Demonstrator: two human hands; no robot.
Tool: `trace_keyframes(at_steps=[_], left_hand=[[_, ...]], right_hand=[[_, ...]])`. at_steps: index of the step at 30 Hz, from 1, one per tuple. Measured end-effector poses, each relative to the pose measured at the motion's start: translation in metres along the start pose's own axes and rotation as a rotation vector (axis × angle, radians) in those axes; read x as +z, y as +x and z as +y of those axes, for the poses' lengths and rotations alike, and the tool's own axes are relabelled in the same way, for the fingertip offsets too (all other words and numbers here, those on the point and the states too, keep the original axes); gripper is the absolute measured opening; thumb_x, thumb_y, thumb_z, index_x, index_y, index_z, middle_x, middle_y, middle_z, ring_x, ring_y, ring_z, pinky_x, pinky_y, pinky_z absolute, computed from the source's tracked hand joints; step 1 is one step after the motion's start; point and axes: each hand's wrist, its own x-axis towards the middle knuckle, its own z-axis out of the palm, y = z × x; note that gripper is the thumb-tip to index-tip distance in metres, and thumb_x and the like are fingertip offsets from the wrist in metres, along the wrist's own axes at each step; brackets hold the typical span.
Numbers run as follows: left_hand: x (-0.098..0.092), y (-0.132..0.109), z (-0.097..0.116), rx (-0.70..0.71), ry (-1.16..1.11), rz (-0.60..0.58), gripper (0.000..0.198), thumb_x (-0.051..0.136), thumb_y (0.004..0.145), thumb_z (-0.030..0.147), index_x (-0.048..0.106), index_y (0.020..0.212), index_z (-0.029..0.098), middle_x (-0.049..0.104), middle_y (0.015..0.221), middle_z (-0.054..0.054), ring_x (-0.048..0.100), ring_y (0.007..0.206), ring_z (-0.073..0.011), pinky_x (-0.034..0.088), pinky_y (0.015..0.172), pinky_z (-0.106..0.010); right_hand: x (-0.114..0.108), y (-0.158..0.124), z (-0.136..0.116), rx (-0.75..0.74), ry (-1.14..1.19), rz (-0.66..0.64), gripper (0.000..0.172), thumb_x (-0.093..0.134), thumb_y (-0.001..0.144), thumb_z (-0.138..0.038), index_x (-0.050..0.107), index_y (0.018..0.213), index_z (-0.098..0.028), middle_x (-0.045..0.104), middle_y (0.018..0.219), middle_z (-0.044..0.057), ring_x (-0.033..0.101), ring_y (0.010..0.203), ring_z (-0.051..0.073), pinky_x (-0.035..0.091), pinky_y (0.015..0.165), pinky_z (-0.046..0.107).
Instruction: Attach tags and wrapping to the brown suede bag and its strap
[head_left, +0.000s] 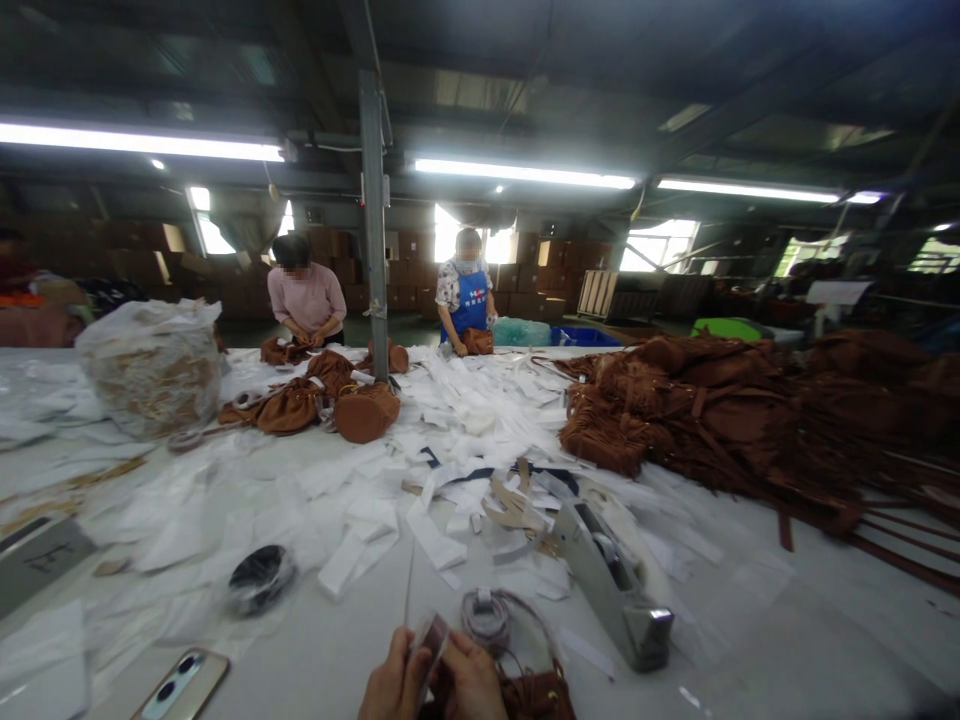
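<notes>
Low in the middle of the view, my left hand (396,678) and my right hand (472,680) are close together, fingers closed on a small brown strap piece (433,632) that seems wrapped in clear film. Its exact kind is hard to make out. Under and beside my right hand lies a brown bag (538,694), partly hidden by the hand and cut off by the frame's lower edge. Just beyond the fingers, a coiled strap (486,622) in pale wrapping rests on the table, and a brown strap runs from near it toward the bag.
A grey tape dispenser (619,600) stands at right, a phone (184,685) and black tape roll (259,578) at left. White paper strips (450,410) litter the table. Brown bags (697,410) are heaped right; a plastic sack (154,370) stands left. Two people work across, beyond a post (373,220).
</notes>
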Motion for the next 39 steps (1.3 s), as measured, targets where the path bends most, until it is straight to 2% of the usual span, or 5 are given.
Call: trace_keyframes(at_steps=[16,23,30,34,39], left_hand=[[0.004,-0.007,0.022,-0.06,-0.711,0.117,0.049,0.063,0.067,0.065,0.06,0.065,0.017,0.053,0.051,0.003,0.047,0.05,-0.0115,0.041,0.049,-0.022],[-0.007,-0.006,0.021,-0.183,-0.86,-0.089,0.053,0.066,0.063,0.069,0.059,0.065,0.016,0.049,0.046,0.005,0.036,0.037,-0.0052,0.031,0.037,-0.017],[-0.012,-0.002,0.019,-0.225,-0.732,-0.229,0.059,0.062,0.061,0.074,0.059,0.065,0.015,0.049,0.042,0.004,0.032,0.034,-0.0037,0.023,0.035,-0.016],[-0.009,-0.003,0.025,-0.221,-0.72,-0.281,0.061,0.065,0.058,0.073,0.058,0.065,0.013,0.05,0.045,0.004,0.037,0.038,-0.0042,0.028,0.039,-0.016],[-0.018,-0.008,0.025,-0.299,-0.653,-0.291,0.069,0.06,0.057,0.078,0.064,0.084,0.014,0.062,0.052,0.0,0.052,0.045,-0.0118,0.041,0.046,-0.022]], right_hand=[[0.01,-0.02,-0.018,0.151,0.096,0.06,0.035,0.088,0.034,-0.025,0.06,0.05,-0.012,0.057,0.049,-0.004,0.052,0.049,0.005,0.047,0.048,0.013],[-0.001,-0.013,-0.009,0.114,-0.096,-0.047,0.047,0.087,0.041,-0.049,0.065,0.059,-0.012,0.058,0.052,-0.002,0.052,0.045,0.005,0.045,0.046,0.015],[-0.028,-0.015,-0.061,-0.529,-0.987,-0.215,0.055,0.081,0.061,-0.032,0.065,0.112,-0.019,0.069,0.105,0.01,0.063,0.093,0.024,0.049,0.084,0.036],[-0.018,-0.02,-0.075,-0.578,-1.217,-0.552,0.045,0.073,0.07,-0.02,0.064,0.114,-0.023,0.068,0.109,0.007,0.061,0.099,0.022,0.045,0.091,0.033],[-0.015,-0.017,-0.062,-0.655,-1.294,-0.592,0.027,0.058,0.081,-0.018,0.066,0.107,-0.019,0.069,0.098,0.008,0.062,0.091,0.019,0.046,0.084,0.029]])
